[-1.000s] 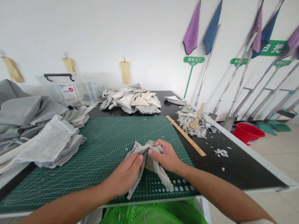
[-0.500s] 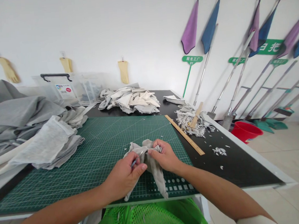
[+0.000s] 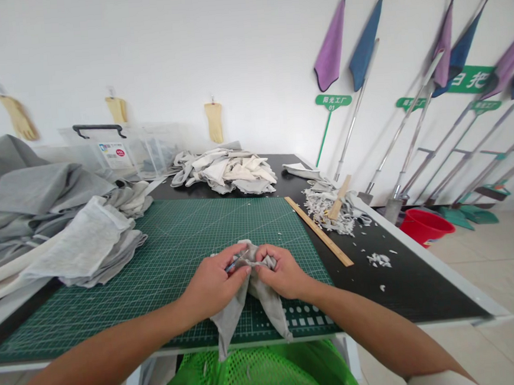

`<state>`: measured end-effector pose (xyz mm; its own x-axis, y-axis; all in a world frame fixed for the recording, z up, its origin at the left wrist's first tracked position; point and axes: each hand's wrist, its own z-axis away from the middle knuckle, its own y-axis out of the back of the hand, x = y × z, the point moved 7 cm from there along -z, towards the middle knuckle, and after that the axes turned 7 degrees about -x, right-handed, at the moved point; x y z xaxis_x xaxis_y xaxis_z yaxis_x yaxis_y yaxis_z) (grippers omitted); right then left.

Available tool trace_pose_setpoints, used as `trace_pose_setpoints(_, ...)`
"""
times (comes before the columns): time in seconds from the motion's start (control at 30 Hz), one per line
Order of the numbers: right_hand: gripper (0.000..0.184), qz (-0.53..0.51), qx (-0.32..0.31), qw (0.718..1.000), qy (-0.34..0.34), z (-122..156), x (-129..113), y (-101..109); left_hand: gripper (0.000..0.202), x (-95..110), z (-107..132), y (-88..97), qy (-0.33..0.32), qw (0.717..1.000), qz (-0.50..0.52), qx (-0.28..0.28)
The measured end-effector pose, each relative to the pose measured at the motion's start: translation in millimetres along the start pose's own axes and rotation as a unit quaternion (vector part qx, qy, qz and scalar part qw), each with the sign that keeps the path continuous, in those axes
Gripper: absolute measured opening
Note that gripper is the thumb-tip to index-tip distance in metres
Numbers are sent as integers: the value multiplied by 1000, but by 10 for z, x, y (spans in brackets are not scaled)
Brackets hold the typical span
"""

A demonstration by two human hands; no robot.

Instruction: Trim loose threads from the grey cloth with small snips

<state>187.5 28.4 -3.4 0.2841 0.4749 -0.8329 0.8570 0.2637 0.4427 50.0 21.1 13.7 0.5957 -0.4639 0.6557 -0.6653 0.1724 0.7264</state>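
A piece of grey cloth (image 3: 268,301) is bunched between my hands above the green cutting mat (image 3: 184,234). Its two loose ends hang down, one past the mat's near edge. My right hand (image 3: 285,271) is closed on the cloth, thumb and fingers pinching a fold. My left hand (image 3: 215,282) is closed around a small tool with a blue part and a shiny metal tip (image 3: 243,254), mostly hidden by the fingers. The left thumb meets the cloth close to the right thumb.
A wooden ruler (image 3: 320,232) lies along the mat's right edge, beside a heap of scraps (image 3: 329,210). Grey fabric (image 3: 38,192) is piled at left, pale cloth pieces (image 3: 228,171) at the back. A green mesh bag (image 3: 262,376) hangs below the table edge.
My hands have drawn closer, thumbs now almost meeting over the cloth. The left hand has turned slightly, and the left cloth end hangs lower and more in view.
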Motion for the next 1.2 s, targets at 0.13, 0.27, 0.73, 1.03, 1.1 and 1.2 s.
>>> trace_pose_setpoints(0.13,3,7,-15,1000,0,5,-19,-37,24,54,12,-42,-29,999,-33,-24)
trace_pose_setpoints(0.27,5,24,-15,1000,-10,2,-19,-36,21,50,36,-57,-21,995,-93,-13)
trace_pose_setpoints(0.73,29,225,98,954,170,102,-388,151,27,-33,47,-86,-13,994,-106,-32)
trace_pose_setpoints(1.03,21,269,10,961,62,30,-172,-60,24,-53,33,-93,22,998,-61,-24)
trace_pose_setpoints(1.1,16,278,3,960,45,26,-158,-66,26,-52,35,-99,26,998,-53,-33)
trace_pose_setpoints(1.2,11,274,-4,961,41,21,-186,-49,28,-43,36,-90,17,998,-54,-42)
